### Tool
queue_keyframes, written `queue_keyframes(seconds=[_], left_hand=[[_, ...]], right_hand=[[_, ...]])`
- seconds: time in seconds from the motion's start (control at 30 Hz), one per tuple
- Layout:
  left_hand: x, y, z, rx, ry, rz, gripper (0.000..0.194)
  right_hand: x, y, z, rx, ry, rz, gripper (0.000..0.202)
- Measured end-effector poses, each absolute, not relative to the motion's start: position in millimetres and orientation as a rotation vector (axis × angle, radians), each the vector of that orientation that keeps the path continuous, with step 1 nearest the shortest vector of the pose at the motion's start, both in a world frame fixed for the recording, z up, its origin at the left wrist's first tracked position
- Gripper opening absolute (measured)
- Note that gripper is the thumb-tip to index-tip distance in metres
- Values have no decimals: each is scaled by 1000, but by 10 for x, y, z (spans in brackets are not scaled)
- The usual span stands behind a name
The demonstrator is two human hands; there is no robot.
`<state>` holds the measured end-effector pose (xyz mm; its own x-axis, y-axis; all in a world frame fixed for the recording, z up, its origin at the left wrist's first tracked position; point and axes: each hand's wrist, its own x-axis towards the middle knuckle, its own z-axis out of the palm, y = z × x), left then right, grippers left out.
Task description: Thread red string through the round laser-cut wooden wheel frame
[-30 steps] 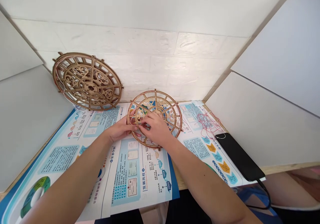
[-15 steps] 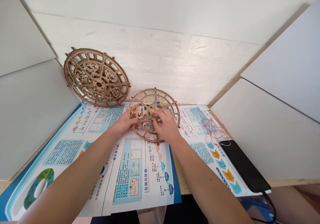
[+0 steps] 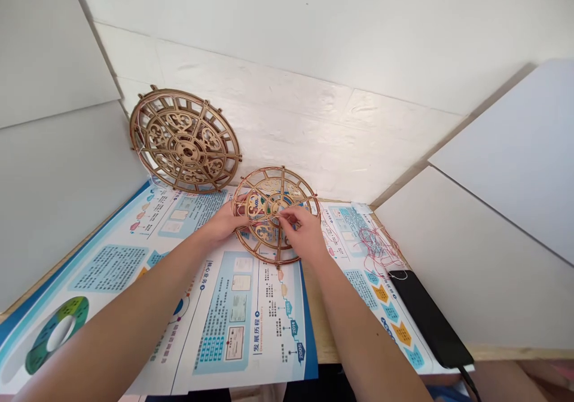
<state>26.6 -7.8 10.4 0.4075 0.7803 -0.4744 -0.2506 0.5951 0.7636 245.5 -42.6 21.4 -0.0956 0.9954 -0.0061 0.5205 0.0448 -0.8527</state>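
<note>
A round openwork frame (image 3: 283,173), brown with scroll patterns and spokes, is held tilted above the printed sheets. My left hand (image 3: 229,218) grips its left rim, with some fingers behind it. My right hand (image 3: 301,225) is closed in a pinch just right of the hub, seemingly on a thin pale thread that crosses the frame's front. A larger round openwork frame (image 3: 187,151) leans against the wall at the back left, with pale thread along its left edge.
Printed sheets (image 3: 183,282) cover much of the wooden table (image 3: 320,318). A tangle of red and white thread (image 3: 379,249) lies at the right, beside a black phone (image 3: 433,318) with a cable. White panels (image 3: 502,246) stand at both sides.
The view has shifted slightly. My right hand has moved a little away from the hub, its fingers now pinched more tightly together, and a pale thread shows across the frame. My left hand keeps its grip.
</note>
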Motion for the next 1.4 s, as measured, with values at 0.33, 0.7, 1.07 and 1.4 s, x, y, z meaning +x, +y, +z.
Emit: queue_keyframes(seconds=[0.33,0.7,1.07,1.4], left_hand=[[199,-45,151,725,1092,819,85],[157,-13,132,854,1311,941,80],[169,-18,85,893,1330,973,78],[152,-22,55,915,1305,979,83]], right_hand=[[2533,-368,194,-1355,-1304,1222,18],[2516,-414,206,-1521,-1555,1270,12],[2391,-462,169,-1635,-1716,1234,23],[2354,-454,133,-1638,-1671,1156,20]])
